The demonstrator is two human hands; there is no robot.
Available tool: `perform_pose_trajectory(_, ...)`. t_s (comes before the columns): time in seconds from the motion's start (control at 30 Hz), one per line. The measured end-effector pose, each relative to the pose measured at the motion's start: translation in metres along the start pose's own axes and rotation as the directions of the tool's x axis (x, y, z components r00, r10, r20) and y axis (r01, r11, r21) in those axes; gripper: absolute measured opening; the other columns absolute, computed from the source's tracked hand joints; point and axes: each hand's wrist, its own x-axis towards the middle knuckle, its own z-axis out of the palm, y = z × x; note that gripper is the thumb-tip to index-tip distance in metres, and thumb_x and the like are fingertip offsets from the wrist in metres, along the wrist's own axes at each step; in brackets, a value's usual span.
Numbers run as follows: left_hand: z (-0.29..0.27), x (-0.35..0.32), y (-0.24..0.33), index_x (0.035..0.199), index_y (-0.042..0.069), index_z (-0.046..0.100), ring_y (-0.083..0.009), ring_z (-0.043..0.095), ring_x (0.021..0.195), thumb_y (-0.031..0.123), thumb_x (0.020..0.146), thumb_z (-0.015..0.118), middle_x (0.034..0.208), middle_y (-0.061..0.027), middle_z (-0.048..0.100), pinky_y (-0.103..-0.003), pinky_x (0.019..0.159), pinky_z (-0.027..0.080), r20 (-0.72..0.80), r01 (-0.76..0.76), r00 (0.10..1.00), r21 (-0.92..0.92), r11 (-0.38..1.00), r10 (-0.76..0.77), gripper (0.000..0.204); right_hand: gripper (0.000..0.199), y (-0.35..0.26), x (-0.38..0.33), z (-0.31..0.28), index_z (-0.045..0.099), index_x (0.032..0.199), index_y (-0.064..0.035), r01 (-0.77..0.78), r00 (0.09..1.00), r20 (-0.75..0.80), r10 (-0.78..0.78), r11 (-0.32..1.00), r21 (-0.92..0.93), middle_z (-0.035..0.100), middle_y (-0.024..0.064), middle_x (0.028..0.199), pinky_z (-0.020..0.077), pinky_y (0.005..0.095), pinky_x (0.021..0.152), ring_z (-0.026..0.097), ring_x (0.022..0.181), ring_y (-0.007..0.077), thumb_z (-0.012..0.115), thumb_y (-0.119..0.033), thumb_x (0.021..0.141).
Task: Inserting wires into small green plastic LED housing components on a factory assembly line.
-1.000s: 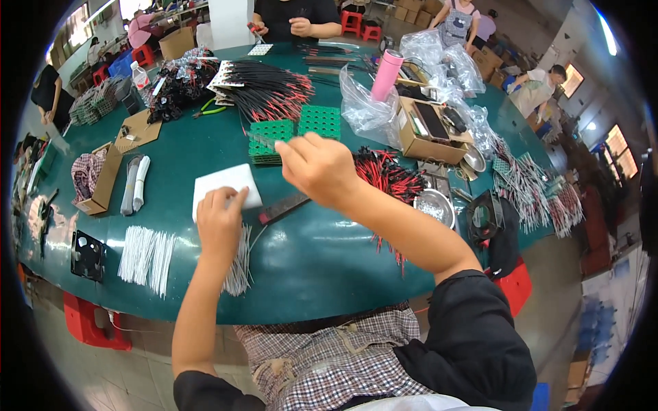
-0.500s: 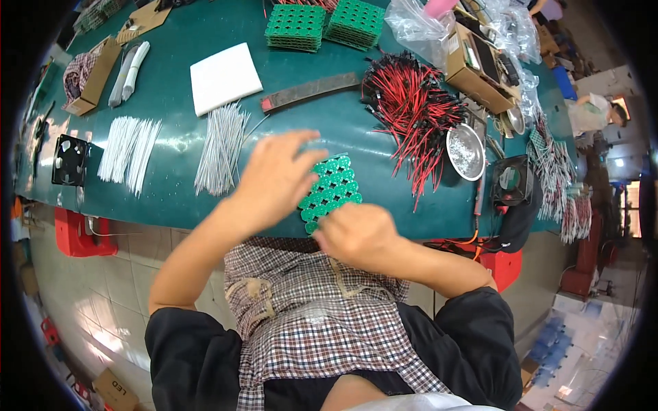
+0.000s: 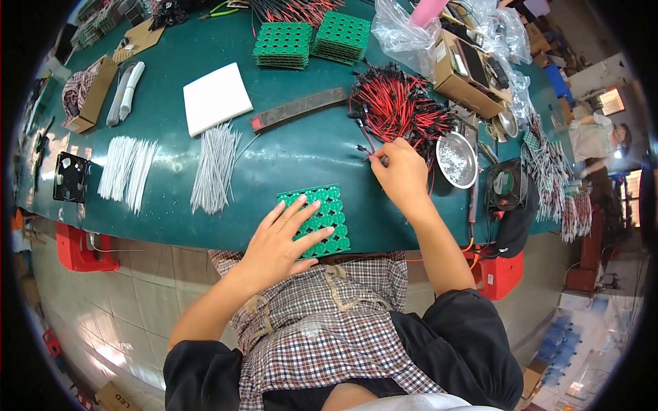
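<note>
A green circuit board panel (image 3: 334, 218) made up of many round boards lies at the table's near edge. My left hand (image 3: 275, 241) rests on its left part with fingers spread, covering some of the boards. To the right, my right hand (image 3: 404, 175) pinches a thin red-and-black wire lead (image 3: 367, 142) between thumb and fingertips. A small black connector shows by those fingertips. Just beyond that hand spreads a big heap of red and black wire leads (image 3: 397, 103) with black connectors.
A metal bowl of white bits (image 3: 457, 159) stands right of my right hand, near a small black fan (image 3: 506, 181). Stacked green panels (image 3: 282, 44) sit at the back. White wire bundles (image 3: 216, 171) and a white foam block (image 3: 216, 99) lie left. A cardboard box (image 3: 469, 82) stands back right.
My right hand has moved from the panel up and right to the heap and now pinches a wire lead. My left hand has come down flat on the panel, which sits lower in view.
</note>
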Motion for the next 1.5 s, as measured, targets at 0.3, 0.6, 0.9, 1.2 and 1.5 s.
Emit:
perform_pose_trajectory(0.3, -0.003, 0.015, 0.008, 0.134, 0.024, 0.059, -0.0325, 0.039, 0.140, 0.031, 0.076, 0.081, 0.148, -0.0109, 0.046, -0.050, 0.113, 0.033, -0.112, 0.014, 0.994, -0.033, 0.999, -0.017, 0.062, 0.015, -0.008, -0.013, -0.028, 0.069, 0.096, -0.0012, -0.495, 0.843, 0.447, 0.298, 0.110, 0.862, 0.072, 0.0047, 0.079, 0.0418, 0.0190, 0.049, 0.055, 0.055, 0.0037, 0.069, -0.017, 0.094)
perform_pose_trajectory(0.6, -0.005, 0.036, 0.027, 0.106, 0.008, 0.069, -0.0216, 0.062, 0.074, 0.009, 0.075, 0.082, 0.087, -0.0069, 0.065, -0.034, 0.069, 0.048, -0.460, 0.034, 0.841, -0.482, 0.876, -0.286, 0.033, 0.012, -0.056, -0.056, -0.045, 0.072, 0.097, -0.0029, 0.162, 0.956, 0.044, -0.290, 0.648, 0.744, 0.068, 0.0097, 0.081, 0.0505, 0.0326, 0.058, 0.067, 0.068, 0.0184, 0.074, -0.005, 0.085)
perform_pose_trajectory(0.9, -0.013, 0.018, 0.033, 0.088, 0.004, 0.068, -0.0130, 0.059, 0.074, 0.003, 0.083, 0.077, 0.081, -0.0054, 0.064, -0.026, 0.065, 0.047, -0.199, -0.031, 0.842, -0.946, 0.323, -0.501, 0.010, 0.008, -0.056, -0.067, -0.050, 0.068, 0.097, 0.0030, -0.220, 0.876, 0.266, -0.402, 0.157, 0.963, 0.065, 0.0095, 0.098, 0.0581, 0.0258, 0.070, 0.070, 0.082, 0.0149, 0.068, -0.004, 0.093)
perform_pose_trajectory(1.2, -0.039, 0.008, 0.040, 0.087, 0.004, 0.070, -0.0139, 0.059, 0.074, 0.008, 0.078, 0.082, 0.081, -0.0039, 0.066, -0.027, 0.064, 0.046, -0.372, -0.064, 0.879, -0.712, 0.699, -0.299, 0.015, 0.007, -0.063, -0.064, -0.063, 0.068, 0.097, 0.0036, -0.365, 0.768, 0.389, -0.509, 0.151, 0.919, 0.068, 0.0085, 0.096, 0.0583, 0.0262, 0.074, 0.070, 0.084, 0.0140, 0.067, -0.003, 0.094)
perform_pose_trajectory(1.5, -0.046, -0.001, 0.034, 0.089, 0.005, 0.071, -0.0147, 0.060, 0.073, 0.005, 0.076, 0.083, 0.083, -0.0055, 0.066, -0.026, 0.063, 0.046, -0.319, -0.079, 0.903, -0.782, 0.618, -0.289, 0.018, 0.007, -0.070, -0.063, -0.062, 0.071, 0.095, 0.0007, -0.239, 0.803, 0.298, -0.516, 0.179, 0.954, 0.070, 0.0071, 0.092, 0.0517, 0.0257, 0.065, 0.066, 0.079, 0.0129, 0.072, -0.003, 0.090)
